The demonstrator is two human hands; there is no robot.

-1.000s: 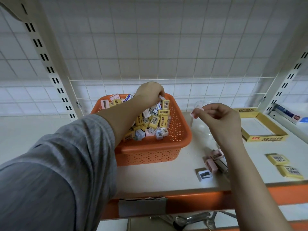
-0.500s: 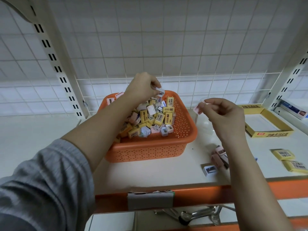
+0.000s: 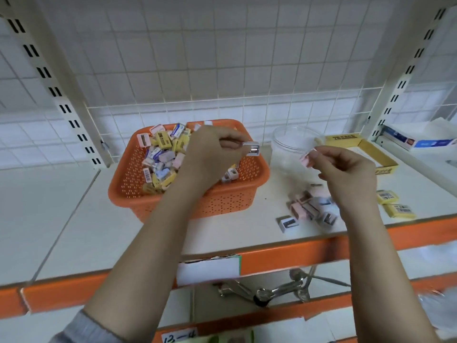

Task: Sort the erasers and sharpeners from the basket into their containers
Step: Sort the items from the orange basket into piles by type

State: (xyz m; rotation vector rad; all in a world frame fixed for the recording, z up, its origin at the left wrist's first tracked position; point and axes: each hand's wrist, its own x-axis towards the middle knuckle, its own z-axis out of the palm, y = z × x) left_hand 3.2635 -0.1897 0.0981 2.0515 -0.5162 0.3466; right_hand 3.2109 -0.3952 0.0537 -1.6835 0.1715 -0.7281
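An orange basket (image 3: 230, 201) full of yellow erasers and small sharpeners stands at the shelf's middle. My left hand (image 3: 210, 154) hovers over its right half and pinches a white sharpener (image 3: 251, 147) above the basket's right rim. My right hand (image 3: 346, 169) is raised to the right of the basket and pinches a pink sharpener (image 3: 306, 160) in front of a clear plastic jar (image 3: 291, 142). A yellow cardboard box (image 3: 380, 157) lies open at the back right.
Several loose sharpeners (image 3: 309, 209) lie on the shelf below my right hand, one white (image 3: 288, 223) nearer the edge. Two yellow erasers (image 3: 393, 204) sit at the right front. The shelf's orange front edge (image 3: 284, 256) runs across; upright posts stand at both sides.
My left hand lifted out of the basket pile with a white sharpener and moved right over the rim. My right hand kept holding the pink sharpener near the jar.
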